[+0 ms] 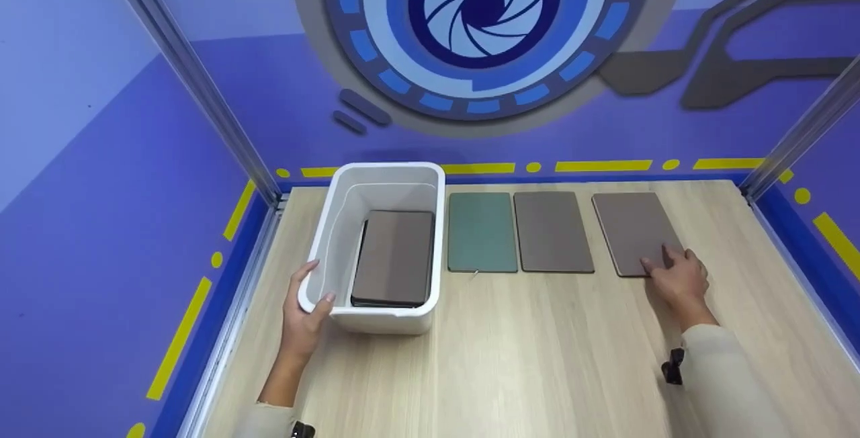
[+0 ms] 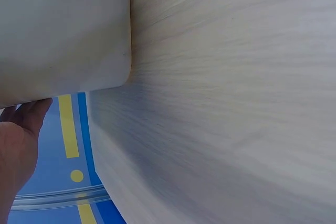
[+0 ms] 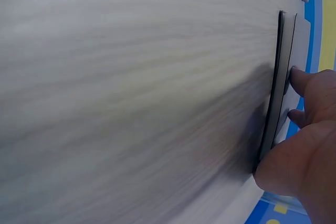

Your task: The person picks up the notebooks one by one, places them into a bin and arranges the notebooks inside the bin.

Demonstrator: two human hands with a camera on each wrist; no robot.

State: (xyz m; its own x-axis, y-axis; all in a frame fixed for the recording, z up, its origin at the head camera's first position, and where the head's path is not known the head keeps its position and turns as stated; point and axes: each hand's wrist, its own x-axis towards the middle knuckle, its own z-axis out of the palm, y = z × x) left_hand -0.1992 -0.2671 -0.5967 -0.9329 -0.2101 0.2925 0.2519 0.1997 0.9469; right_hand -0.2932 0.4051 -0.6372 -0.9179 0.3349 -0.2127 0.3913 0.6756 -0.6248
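At the left of the wooden table [image 1: 537, 357], head view: white bin [image 1: 396, 324] upright, a stack [image 1: 393, 256] in it, brown cover uppermost. Left hand [image 1: 302, 314] grips the bin's near left corner, thumb hooked over the rim, a fingertip on the rim farther along. Right of the bin, in a row: green notebook [image 1: 482, 232], grey-brown notebook [image 1: 554, 232] just beside it, then brown notebook [image 1: 635, 230], a small gap between. Right hand [image 1: 678, 277] at the brown notebook's near right corner; thumb and forefinger apart, tips on the cover.

Left wrist view: bin's outer wall fills the upper left; fingers reach its surface, tips partly hidden.

Right wrist view: brown notebook seen edge-on, pages between covers. Bent digits touch it along edge and corner; cannot tell whether they pinch or merely press.
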